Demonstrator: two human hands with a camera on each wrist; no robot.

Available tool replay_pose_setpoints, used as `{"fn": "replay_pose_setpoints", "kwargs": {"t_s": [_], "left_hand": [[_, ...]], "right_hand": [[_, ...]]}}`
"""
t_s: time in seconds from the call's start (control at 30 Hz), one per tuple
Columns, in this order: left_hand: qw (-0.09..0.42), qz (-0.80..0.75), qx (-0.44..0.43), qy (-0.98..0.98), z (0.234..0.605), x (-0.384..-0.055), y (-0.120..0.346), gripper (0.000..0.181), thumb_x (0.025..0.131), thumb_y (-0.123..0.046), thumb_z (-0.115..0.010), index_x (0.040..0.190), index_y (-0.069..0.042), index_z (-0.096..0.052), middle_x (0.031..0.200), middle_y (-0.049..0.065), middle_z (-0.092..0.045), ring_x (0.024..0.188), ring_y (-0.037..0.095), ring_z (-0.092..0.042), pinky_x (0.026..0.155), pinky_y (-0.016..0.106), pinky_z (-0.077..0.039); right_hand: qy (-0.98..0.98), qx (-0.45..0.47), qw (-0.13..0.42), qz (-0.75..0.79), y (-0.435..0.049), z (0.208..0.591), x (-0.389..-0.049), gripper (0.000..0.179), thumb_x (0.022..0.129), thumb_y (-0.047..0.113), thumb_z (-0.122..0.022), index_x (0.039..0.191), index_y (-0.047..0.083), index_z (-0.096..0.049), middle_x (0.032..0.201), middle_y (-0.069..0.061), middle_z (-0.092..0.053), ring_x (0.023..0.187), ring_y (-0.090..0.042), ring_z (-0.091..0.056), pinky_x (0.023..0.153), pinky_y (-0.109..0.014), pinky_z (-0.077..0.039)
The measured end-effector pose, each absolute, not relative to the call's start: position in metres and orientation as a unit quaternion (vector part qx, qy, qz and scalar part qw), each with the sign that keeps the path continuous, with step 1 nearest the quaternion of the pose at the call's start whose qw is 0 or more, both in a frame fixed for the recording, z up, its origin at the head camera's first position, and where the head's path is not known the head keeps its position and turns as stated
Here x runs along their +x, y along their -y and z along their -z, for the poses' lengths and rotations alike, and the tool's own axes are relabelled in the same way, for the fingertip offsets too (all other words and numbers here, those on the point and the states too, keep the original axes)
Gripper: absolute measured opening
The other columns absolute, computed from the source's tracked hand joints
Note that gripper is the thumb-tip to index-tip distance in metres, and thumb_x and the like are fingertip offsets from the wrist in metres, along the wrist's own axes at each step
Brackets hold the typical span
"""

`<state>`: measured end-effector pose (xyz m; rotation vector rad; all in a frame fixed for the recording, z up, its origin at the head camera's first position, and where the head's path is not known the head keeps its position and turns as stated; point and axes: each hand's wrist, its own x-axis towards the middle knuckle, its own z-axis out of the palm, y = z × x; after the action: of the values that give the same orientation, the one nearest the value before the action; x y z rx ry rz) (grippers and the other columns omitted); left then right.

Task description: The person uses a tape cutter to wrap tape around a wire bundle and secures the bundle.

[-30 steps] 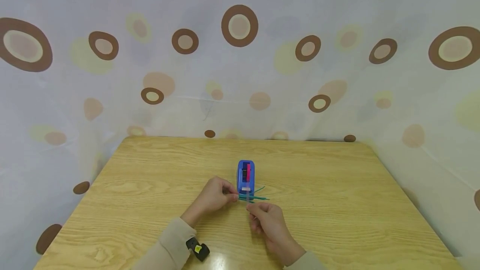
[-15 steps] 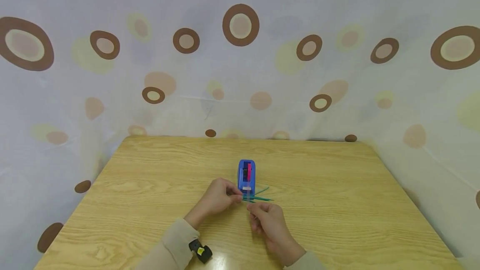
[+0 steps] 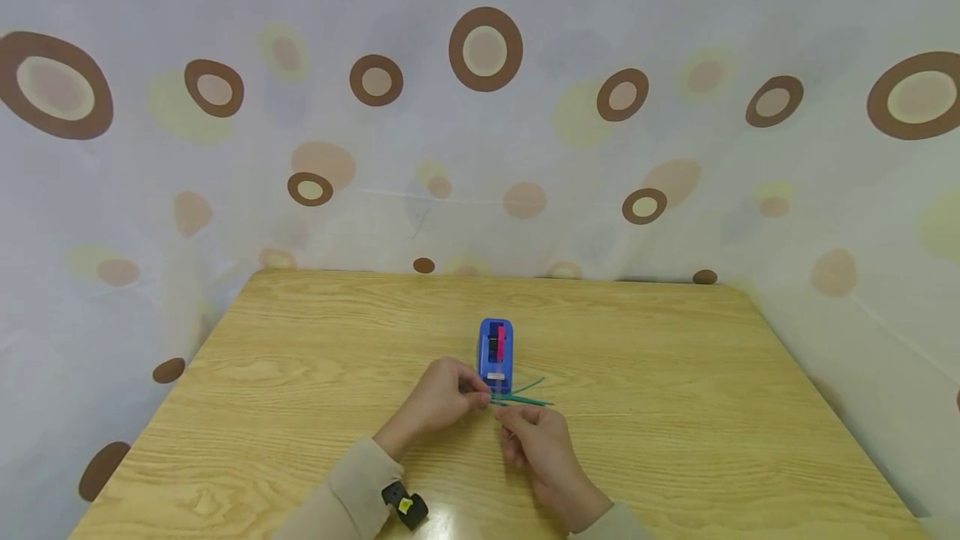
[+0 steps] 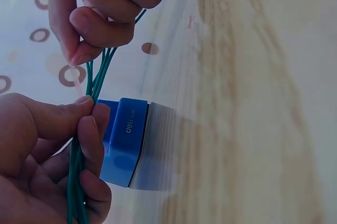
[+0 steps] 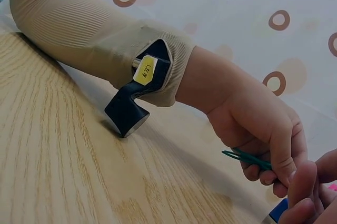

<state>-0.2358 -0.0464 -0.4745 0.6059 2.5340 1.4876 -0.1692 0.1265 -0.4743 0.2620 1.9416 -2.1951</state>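
I judge this step as bringing tape (image 4: 77, 83) to the green strands (image 3: 528, 400); the next move likely calls for pressing it onto the bunch. Lower centre of the head view, the left hand's (image 3: 442, 394) closed fingers pinch the strands; the right hand (image 3: 546, 448) pinches the tape's end. I count one dispenser (image 3: 495, 367) mid-frame, one tape strip, several strands (too bunched to number).

Wooden table (image 3: 300, 340) against circle-patterned curtain (image 3: 525, 140).
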Motion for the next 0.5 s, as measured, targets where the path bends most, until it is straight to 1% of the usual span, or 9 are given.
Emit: {"fn": "replay_pose_setpoints", "kwargs": {"t_s": [0.33,0.5], "left_hand": [[0.077,-0.490,0.198,-0.845,0.4725,-0.2319,0.0446,0.012,0.085,-0.004,-0.076,0.076,-0.011,-0.076,0.073,-0.005,-0.066,0.060,0.008,-0.057,0.051,0.024,-0.046],[0.081,-0.487,0.202,-0.846,0.4712,-0.2312,0.0446,0.012,0.086,-0.004,-0.075,0.076,-0.011,-0.076,0.074,-0.006,-0.066,0.062,0.008,-0.057,0.054,0.024,-0.046]], "right_hand": [[-0.661,0.083,0.109,0.738,-0.1264,0.4754,-0.1698,0.023,0.094,0.015,-0.067,0.076,0.001,-0.064,0.061,0.001,-0.054,0.048,-0.008,-0.046,0.045,-0.020,-0.035],[-0.660,0.084,0.103,0.739,-0.1261,0.4751,-0.1692,0.022,0.093,0.012,-0.067,0.075,0.001,-0.064,0.060,0.001,-0.054,0.047,-0.007,-0.045,0.044,-0.019,-0.035]]}}
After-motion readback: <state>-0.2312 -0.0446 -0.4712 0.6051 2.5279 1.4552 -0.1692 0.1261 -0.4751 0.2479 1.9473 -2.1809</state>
